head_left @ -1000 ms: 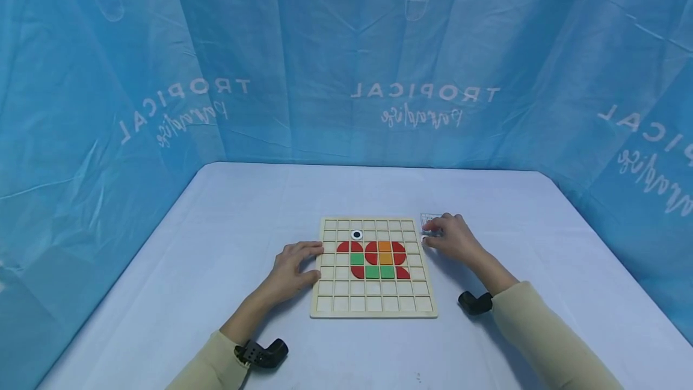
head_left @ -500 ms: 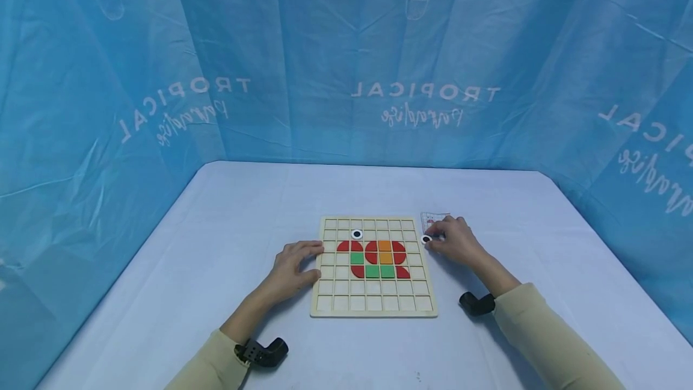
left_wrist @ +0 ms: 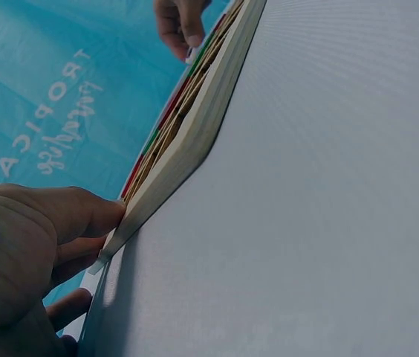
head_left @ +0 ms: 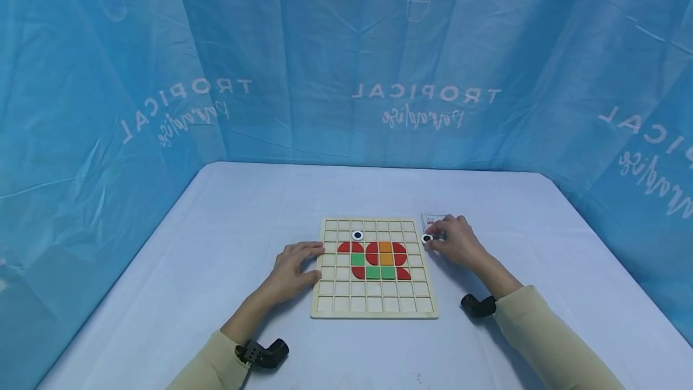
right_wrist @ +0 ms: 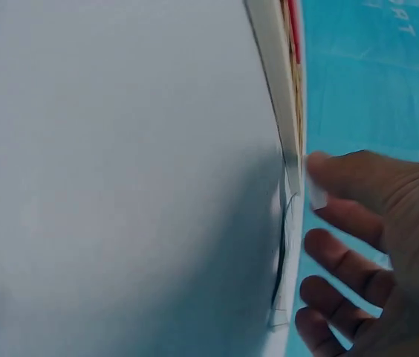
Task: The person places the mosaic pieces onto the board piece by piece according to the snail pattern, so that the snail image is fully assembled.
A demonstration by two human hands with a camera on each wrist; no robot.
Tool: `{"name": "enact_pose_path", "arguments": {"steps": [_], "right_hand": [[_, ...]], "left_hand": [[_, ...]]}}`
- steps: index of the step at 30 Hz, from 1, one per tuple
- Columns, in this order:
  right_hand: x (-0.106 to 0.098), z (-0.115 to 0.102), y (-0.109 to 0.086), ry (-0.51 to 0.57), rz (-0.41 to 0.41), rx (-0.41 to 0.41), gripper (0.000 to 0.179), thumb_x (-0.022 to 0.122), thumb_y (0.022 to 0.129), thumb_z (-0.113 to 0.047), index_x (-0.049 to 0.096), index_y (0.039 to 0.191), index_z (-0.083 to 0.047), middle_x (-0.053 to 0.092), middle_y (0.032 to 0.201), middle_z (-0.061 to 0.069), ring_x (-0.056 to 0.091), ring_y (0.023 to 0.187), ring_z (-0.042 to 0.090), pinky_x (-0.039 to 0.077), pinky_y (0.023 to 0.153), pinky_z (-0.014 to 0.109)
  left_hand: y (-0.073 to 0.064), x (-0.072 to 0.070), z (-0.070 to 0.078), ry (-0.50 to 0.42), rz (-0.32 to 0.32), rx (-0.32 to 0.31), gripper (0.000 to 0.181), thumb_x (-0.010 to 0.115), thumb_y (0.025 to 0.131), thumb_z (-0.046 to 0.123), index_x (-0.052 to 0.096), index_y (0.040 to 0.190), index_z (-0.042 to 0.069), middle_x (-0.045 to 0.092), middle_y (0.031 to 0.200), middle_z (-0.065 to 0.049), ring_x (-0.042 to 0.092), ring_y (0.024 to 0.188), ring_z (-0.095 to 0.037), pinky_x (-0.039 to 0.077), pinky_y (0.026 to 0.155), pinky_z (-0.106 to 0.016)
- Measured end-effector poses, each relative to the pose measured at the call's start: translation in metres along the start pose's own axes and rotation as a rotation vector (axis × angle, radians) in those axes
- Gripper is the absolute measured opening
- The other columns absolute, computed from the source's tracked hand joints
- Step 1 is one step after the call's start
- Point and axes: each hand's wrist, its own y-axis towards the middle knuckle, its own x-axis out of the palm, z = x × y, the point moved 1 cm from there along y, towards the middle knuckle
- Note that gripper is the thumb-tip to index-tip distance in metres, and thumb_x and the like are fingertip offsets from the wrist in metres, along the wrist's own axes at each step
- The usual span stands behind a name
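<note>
A pale gridded board (head_left: 373, 313) lies flat on the table, with red quarter-round tiles (head_left: 358, 272), green square tiles (head_left: 387, 272) and orange square tiles (head_left: 385, 247) in its middle cells. One white eye-shaped disc (head_left: 358, 235) with a black centre sits in an upper cell. My left hand (head_left: 291, 272) rests against the board's left edge, thumb and fingertips touching the rim. Just off the right edge, my right hand (head_left: 457, 242) pinches a second eye-shaped disc (head_left: 426, 238) between thumb and index finger. In the right wrist view, this disc (right_wrist: 316, 195) shows edge-on.
A small printed card (head_left: 431, 219) lies beside the board's upper right corner, partly covered by the right hand. White cloth (head_left: 260, 197) covers the table, and blue curtains (head_left: 346, 47) hang behind it and at both sides.
The second eye-shaped disc, mostly hidden by the right fingers a second ago, now shows between them. The right hand has shifted only slightly; the left hand stays at the board's edge.
</note>
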Motion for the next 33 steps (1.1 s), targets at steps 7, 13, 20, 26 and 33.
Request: {"name": "enact_pose_path", "arguments": {"steps": [7,13,20,26,33], "right_hand": [[-0.003,-0.027,0.002,0.040,0.001,-0.077,0.026,0.073,0.079,-0.025,0.072,0.101,-0.013,0.062,0.103,0.008,0.045,0.097,0.024,0.042,0.076,0.036],[0.009,-0.071,0.014,0.112,-0.046,-0.126,0.022,0.072,0.080,-0.027,0.072,0.100,-0.018,0.062,0.103,0.004,0.045,0.099,0.022,0.045,0.080,0.039],[0.037,-0.115,0.031,0.192,-0.107,-0.185,0.022,0.072,0.081,-0.028,0.071,0.101,-0.020,0.061,0.102,0.001,0.044,0.095,0.018,0.045,0.076,0.032],[0.056,-0.134,0.042,0.206,-0.144,-0.200,0.025,0.072,0.081,-0.034,0.071,0.101,-0.020,0.060,0.100,0.000,0.045,0.092,0.017,0.044,0.074,0.031],[0.061,-0.141,0.046,0.123,-0.135,-0.174,0.023,0.071,0.082,-0.033,0.071,0.100,-0.019,0.061,0.098,0.002,0.046,0.092,0.019,0.044,0.079,0.037]], "left_hand": [[0.000,0.000,0.001,0.010,-0.002,-0.009,0.047,0.067,0.079,0.011,0.059,0.126,0.010,0.050,0.140,-0.004,0.032,0.134,-0.030,0.017,0.112,-0.056],[0.001,0.000,0.000,0.009,0.003,-0.016,0.047,0.067,0.078,0.011,0.060,0.125,0.010,0.050,0.139,-0.004,0.032,0.134,-0.030,0.016,0.112,-0.057],[0.001,0.001,0.000,0.010,-0.004,-0.009,0.047,0.067,0.079,0.011,0.059,0.125,0.010,0.050,0.140,-0.004,0.032,0.134,-0.030,0.017,0.112,-0.056],[0.001,0.000,0.000,-0.002,-0.015,-0.013,0.047,0.066,0.080,0.011,0.059,0.126,0.010,0.049,0.141,-0.003,0.031,0.135,-0.030,0.016,0.112,-0.057],[0.000,0.000,0.000,0.011,-0.018,-0.013,0.047,0.066,0.080,0.012,0.059,0.126,0.011,0.049,0.141,-0.003,0.032,0.134,-0.029,0.018,0.112,-0.057]]}}
